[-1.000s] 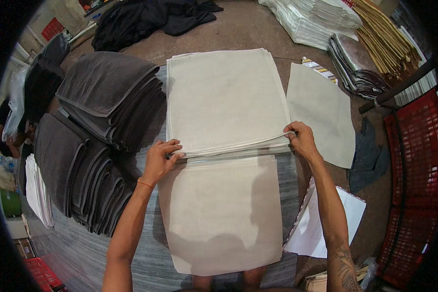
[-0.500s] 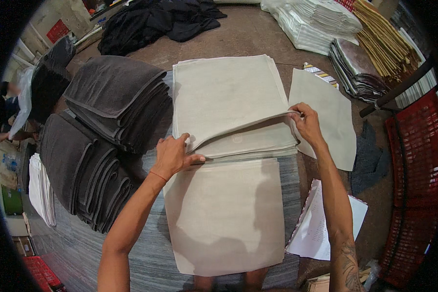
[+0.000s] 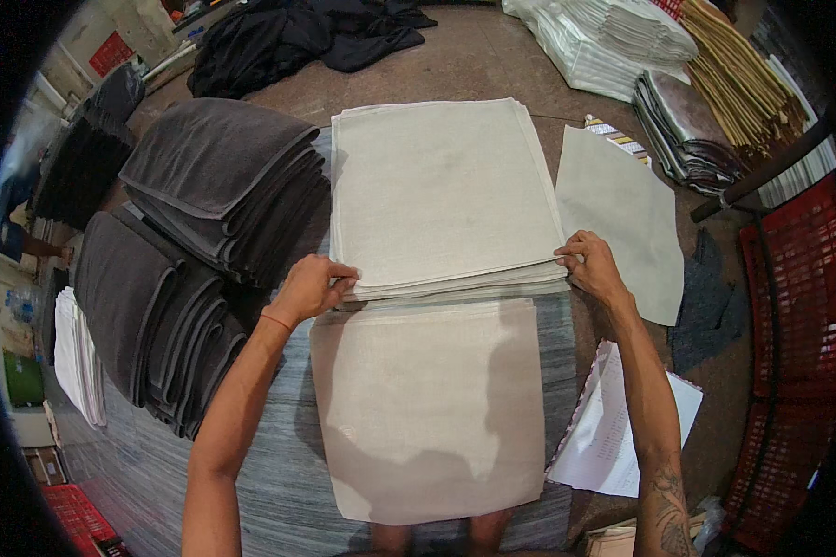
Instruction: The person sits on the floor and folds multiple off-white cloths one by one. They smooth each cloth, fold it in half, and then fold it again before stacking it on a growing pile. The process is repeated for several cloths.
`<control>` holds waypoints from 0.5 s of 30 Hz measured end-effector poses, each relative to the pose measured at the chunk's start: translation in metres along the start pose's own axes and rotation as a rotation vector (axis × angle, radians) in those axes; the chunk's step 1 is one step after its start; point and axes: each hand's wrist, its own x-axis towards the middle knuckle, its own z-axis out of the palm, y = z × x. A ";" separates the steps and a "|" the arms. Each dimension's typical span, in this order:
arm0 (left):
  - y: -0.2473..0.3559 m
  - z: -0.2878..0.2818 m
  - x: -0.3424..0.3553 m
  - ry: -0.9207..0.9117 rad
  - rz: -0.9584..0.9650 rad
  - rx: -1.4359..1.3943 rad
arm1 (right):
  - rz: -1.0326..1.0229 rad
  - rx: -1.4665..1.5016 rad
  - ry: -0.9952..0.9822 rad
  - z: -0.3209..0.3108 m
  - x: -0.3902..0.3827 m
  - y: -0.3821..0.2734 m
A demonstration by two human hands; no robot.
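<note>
A stack of cream cloth panels (image 3: 441, 186) lies at the middle of the table, its layers showing along the near edge. At that edge's left corner, my left hand (image 3: 312, 286) pinches the top panel between thumb and fingers. My right hand (image 3: 589, 265) pinches the same panel by its right near corner. Held between both hands, the panel lies almost flat on the stack. Nearer to me, another cream cloth panel (image 3: 429, 408) lies flat, with shadows across it. To the right of the stack rests a separate pale cloth piece (image 3: 622, 223).
Folded dark grey towels (image 3: 218, 162) stand in piles at the left. A printed paper sheet (image 3: 613, 436) lies by my right forearm. Red plastic crates (image 3: 794, 343) line the right side. Black fabric (image 3: 306, 42) and plastic-wrapped white bundles (image 3: 604, 46) sit at the back.
The top panel's near edge, raised at the right before, has come down onto the stack. My right hand has lowered with it; my left hand now pinches the left corner.
</note>
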 end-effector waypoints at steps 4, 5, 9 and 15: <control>0.012 0.001 0.008 0.041 -0.069 -0.009 | 0.014 0.009 -0.023 -0.004 -0.001 0.005; 0.015 -0.001 0.010 0.040 -0.096 0.025 | 0.009 0.020 -0.026 -0.003 0.000 0.005; -0.008 0.009 0.024 0.154 -0.224 -0.235 | 0.053 0.060 -0.048 -0.004 0.002 -0.003; -0.019 0.022 0.039 0.139 -0.251 -0.296 | 0.047 -0.153 -0.014 -0.003 0.002 -0.024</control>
